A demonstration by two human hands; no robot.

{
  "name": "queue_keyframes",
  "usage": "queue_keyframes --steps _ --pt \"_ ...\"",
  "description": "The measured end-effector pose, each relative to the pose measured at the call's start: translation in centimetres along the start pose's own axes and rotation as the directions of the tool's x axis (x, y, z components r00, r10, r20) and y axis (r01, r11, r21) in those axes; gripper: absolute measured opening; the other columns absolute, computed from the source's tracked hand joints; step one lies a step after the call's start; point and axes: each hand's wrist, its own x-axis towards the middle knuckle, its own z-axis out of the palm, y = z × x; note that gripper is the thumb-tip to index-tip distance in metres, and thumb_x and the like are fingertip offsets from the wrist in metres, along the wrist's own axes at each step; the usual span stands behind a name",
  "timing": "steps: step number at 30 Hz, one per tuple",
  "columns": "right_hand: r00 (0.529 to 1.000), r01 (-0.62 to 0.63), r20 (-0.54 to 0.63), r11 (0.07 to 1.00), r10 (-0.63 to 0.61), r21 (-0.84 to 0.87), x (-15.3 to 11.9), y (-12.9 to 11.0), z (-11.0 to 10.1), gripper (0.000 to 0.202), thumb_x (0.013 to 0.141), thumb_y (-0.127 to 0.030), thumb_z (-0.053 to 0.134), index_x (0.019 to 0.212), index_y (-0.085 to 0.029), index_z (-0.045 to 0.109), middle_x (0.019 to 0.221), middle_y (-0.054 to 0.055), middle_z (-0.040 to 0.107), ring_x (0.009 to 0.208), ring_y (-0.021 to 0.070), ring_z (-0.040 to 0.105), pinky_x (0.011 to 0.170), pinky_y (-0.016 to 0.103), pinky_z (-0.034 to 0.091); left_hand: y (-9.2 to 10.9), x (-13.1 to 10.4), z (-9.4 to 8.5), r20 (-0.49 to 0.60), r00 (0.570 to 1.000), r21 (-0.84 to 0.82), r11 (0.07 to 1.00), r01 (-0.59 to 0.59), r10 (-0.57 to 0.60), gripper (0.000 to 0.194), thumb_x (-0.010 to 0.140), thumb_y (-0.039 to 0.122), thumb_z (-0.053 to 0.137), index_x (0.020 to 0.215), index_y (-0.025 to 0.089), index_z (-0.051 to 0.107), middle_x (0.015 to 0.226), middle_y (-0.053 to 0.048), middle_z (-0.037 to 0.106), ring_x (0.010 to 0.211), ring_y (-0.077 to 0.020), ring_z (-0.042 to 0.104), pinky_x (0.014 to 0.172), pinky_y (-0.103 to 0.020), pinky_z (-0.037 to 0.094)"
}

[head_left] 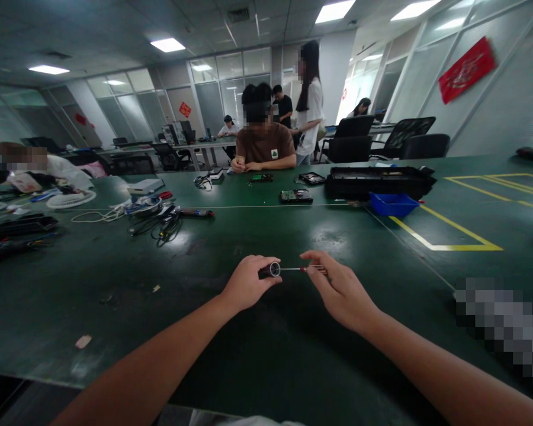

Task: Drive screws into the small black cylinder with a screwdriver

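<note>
Above the green table, my left hand (252, 280) is closed round a short dark cylinder (274, 270). The cylinder's pale, ring-shaped end faces me, and its inside is too small to make out. My right hand (337, 284) pinches a thin screwdriver-like tool (293, 269) with a metal shaft and a red part by the fingertips. That shaft runs level to the left, and its end meets the side of the cylinder or lies very close to it. Part of the tool is hidden behind my right fingers.
Cables (162, 222) lie at the left. Across the green table (195, 331) are a circuit board unit (296, 196), a long black casing (377, 182) and a blue tray (394, 204). A person in a brown shirt (266, 145) sits opposite. Paper scraps (83, 341) lie near the front left.
</note>
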Motion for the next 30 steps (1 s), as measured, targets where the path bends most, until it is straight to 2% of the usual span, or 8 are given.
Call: queue_keyframes --steps 3,6,9,12,18,22,27,30 --pt "1.0 -0.019 0.007 0.999 0.019 -0.025 0.15 0.39 -0.08 0.034 0.103 -0.038 0.035 0.109 -0.022 0.064 0.083 0.003 0.07 0.066 0.0178 0.065 0.061 0.031 0.047 0.05 -0.03 0.09 0.007 1.0 0.005 1.0 -0.002 0.002 0.038 0.08 0.028 0.077 0.117 0.026 0.068 0.105 -0.003 0.07 0.1 -0.0236 0.061 0.092 -0.039 0.043" --pt "0.998 -0.032 0.043 0.999 0.034 -0.035 0.15 0.44 -0.1 0.032 0.102 -0.038 0.039 0.12 -0.023 0.06 0.078 0.002 0.069 0.057 0.0168 0.061 0.053 0.03 0.044 -0.03 -0.02 0.16 0.018 1.0 0.018 1.0 -0.014 0.013 0.039 0.08 0.027 0.077 0.118 0.026 0.068 0.106 -0.003 0.07 0.101 -0.0236 0.06 0.094 -0.039 0.043" --pt "0.998 0.006 0.067 1.0 -0.005 -0.002 -0.06 0.1 -0.1 0.035 0.099 -0.032 0.044 0.132 -0.022 0.05 0.081 0.002 0.068 0.065 0.0186 0.063 0.058 0.032 0.048 -0.18 0.02 0.16 0.019 1.0 0.022 1.0 -0.013 0.013 0.038 0.081 0.027 0.076 0.118 0.026 0.068 0.107 -0.003 0.071 0.101 -0.0235 0.061 0.095 -0.04 0.043" --pt "0.998 0.03 0.061 0.999 -0.032 0.025 -0.17 -0.09 -0.15 0.033 0.099 -0.031 0.044 0.13 -0.02 0.051 0.089 0.005 0.069 0.078 0.0198 0.066 0.068 0.033 0.051 -0.26 0.02 0.16 0.008 1.0 0.016 1.0 -0.015 0.015 0.039 0.081 0.027 0.076 0.118 0.025 0.068 0.107 -0.004 0.071 0.101 -0.0233 0.062 0.096 -0.039 0.043" --pt "0.998 -0.055 0.024 0.998 0.055 -0.015 0.13 0.33 -0.18 0.036 0.102 -0.039 0.037 0.124 -0.021 0.06 0.079 0.003 0.07 0.055 0.0158 0.058 0.053 0.03 0.043 -0.08 -0.02 0.27 0.016 1.0 0.024 1.0 -0.014 0.014 0.039 0.08 0.028 0.077 0.118 0.026 0.069 0.107 -0.004 0.071 0.102 -0.024 0.061 0.093 -0.04 0.044" --pt "0.999 -0.007 0.035 1.0 0.008 -0.023 0.02 0.19 0.0 0.036 0.098 -0.034 0.045 0.131 -0.021 0.052 0.078 0.002 0.067 0.06 0.0172 0.061 0.056 0.031 0.046 -0.05 0.07 0.19 0.022 1.0 0.02 1.0 -0.01 0.009 0.038 0.08 0.028 0.077 0.117 0.025 0.069 0.107 -0.004 0.071 0.101 -0.0243 0.061 0.095 -0.04 0.043" --pt "0.999 0.035 0.005 0.999 -0.035 -0.014 -0.14 0.0 -0.04 0.032 0.095 -0.029 0.049 0.126 -0.02 0.052 0.09 0.005 0.068 0.078 0.0204 0.066 0.068 0.034 0.05 0.0 0.03 0.15 0.014 1.0 0.027 1.0 -0.007 0.007 0.037 0.08 0.027 0.077 0.117 0.025 0.069 0.105 -0.004 0.071 0.1 -0.024 0.061 0.096 -0.04 0.043" --pt "0.999 -0.028 0.029 0.999 0.028 -0.034 0.03 0.07 -0.23 0.031 0.1 -0.037 0.041 0.121 -0.021 0.056 0.082 0.003 0.069 0.066 0.0189 0.064 0.061 0.032 0.047 0.03 -0.03 0.17 0.022 1.0 0.031 0.999 -0.019 0.018 0.038 0.08 0.027 0.077 0.117 0.026 0.069 0.106 -0.003 0.071 0.1 -0.0241 0.061 0.095 -0.04 0.043"
